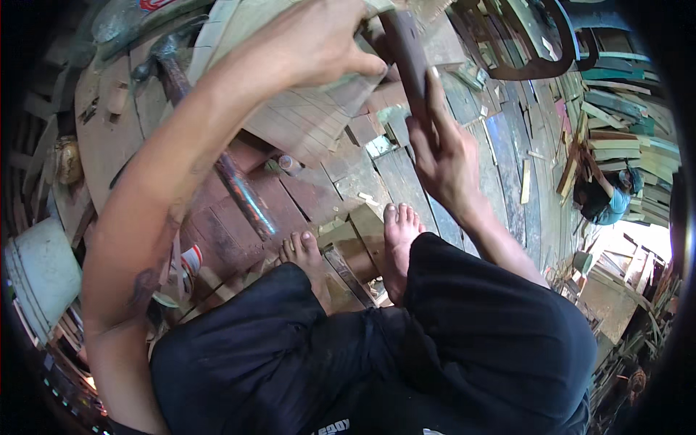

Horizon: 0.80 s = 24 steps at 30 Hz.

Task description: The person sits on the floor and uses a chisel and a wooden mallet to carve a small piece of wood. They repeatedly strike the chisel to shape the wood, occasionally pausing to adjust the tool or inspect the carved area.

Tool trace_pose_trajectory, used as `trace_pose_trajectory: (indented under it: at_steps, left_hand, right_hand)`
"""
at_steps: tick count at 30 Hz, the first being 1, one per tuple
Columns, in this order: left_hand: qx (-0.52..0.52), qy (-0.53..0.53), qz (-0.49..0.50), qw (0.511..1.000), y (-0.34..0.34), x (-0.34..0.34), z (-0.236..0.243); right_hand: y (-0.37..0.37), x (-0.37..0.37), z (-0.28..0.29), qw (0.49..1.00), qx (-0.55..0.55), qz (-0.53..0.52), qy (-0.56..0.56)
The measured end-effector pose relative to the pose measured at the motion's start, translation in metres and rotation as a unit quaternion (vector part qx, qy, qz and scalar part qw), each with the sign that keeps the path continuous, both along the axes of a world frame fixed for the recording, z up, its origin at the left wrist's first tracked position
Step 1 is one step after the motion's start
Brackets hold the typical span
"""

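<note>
My right hand (448, 156) is closed round the lower end of a dark brown bar (407, 61), with its index finger laid along the side. The bar slants up to the top edge. My left hand (319, 43) is close to the bar's upper part, its thumb stretched toward it. The other fingers of that hand are mostly hidden at the top edge, so its grip does not show. Beneath my left forearm lies a pale wooden board (312, 119) with thin lines across it, partly blurred. A hammer (246, 192) with a worn, painted handle lies left of the board, crossed by my forearm.
My bare feet rest on worn planks (290, 196). A small jar (290, 164) stands near the board. A white bucket (47, 272) is at the left. Dark curved frames (536, 67) lie at the upper right. Another person (612, 199) is among wood strips at the far right.
</note>
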<state>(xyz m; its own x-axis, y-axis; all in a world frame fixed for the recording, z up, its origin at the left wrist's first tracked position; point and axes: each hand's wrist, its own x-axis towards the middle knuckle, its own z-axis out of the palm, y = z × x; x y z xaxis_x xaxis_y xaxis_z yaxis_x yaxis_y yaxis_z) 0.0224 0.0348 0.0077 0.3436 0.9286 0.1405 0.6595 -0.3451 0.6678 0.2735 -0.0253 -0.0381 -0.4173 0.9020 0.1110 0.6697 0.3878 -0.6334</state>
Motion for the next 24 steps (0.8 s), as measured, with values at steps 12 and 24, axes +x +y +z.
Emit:
trace_pose_trajectory:
  at_steps: [12, 24]
  left_hand:
    - [-0.016, 0.064, 0.066, 0.996, -0.006, 0.006, -0.001]
    - [0.002, 0.054, 0.075, 0.996, 0.004, 0.011, -0.014]
  right_hand:
    - [-0.008, 0.012, 0.019, 0.992, -0.092, 0.050, -0.064]
    - [-0.013, 0.019, 0.027, 0.987, -0.001, 0.053, -0.150]
